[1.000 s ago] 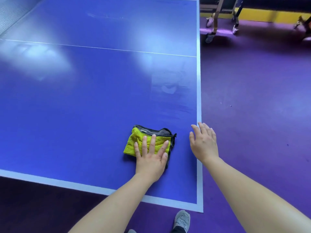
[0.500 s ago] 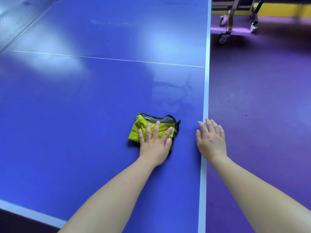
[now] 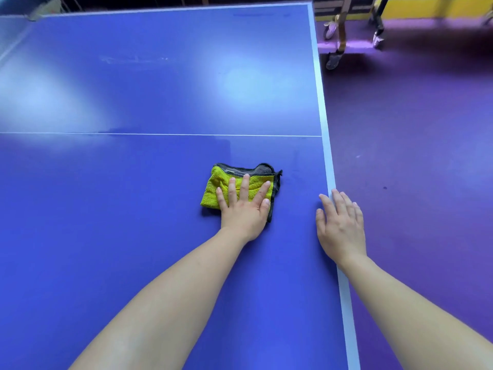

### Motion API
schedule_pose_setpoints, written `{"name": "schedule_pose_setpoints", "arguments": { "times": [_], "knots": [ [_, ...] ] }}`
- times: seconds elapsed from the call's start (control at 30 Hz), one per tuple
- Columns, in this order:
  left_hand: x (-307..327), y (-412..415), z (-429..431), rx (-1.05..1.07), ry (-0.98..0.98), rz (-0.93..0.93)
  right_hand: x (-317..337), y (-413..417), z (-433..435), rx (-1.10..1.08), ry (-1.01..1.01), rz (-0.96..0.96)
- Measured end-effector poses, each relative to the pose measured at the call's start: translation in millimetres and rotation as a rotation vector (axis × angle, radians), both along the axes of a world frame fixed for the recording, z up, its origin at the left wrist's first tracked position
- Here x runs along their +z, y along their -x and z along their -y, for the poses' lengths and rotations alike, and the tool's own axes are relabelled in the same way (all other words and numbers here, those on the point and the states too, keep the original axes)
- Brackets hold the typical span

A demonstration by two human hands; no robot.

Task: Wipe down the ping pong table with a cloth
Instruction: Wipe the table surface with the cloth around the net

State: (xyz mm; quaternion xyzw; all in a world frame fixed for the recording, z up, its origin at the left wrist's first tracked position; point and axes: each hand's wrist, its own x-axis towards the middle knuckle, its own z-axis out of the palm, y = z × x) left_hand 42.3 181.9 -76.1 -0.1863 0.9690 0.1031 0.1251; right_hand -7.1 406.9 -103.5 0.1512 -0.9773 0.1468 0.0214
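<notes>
Head | left grip (image 3: pixel 244 209) apart, flat on cloth (image 3: pixel 213 193) | right grip (image 3: pixel 340 225) apart, over table (image 3: pixel 326 145) edge

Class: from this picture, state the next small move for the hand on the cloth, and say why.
Probably slide the cloth forward, toward the white centre line: the left hand presses flat on it, and smudges show farther up the table.

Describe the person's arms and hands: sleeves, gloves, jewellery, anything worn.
Nothing is worn on them. The left forearm and right forearm show no sleeve up to the frame's edge. The left hand and right hand wear no glove, and no ring, watch or bracelet shows. The fingernails look short and unpainted.
</notes>
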Motion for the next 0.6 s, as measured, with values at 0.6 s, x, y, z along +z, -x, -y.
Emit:
{"name": "schedule_pose_setpoints", "arguments": {
  "times": [0.6],
  "knots": [
    [-7,133,63,0.008,-0.006,-0.019,-8,29,30,-0.092,-0.004,0.031]
  ]
}}
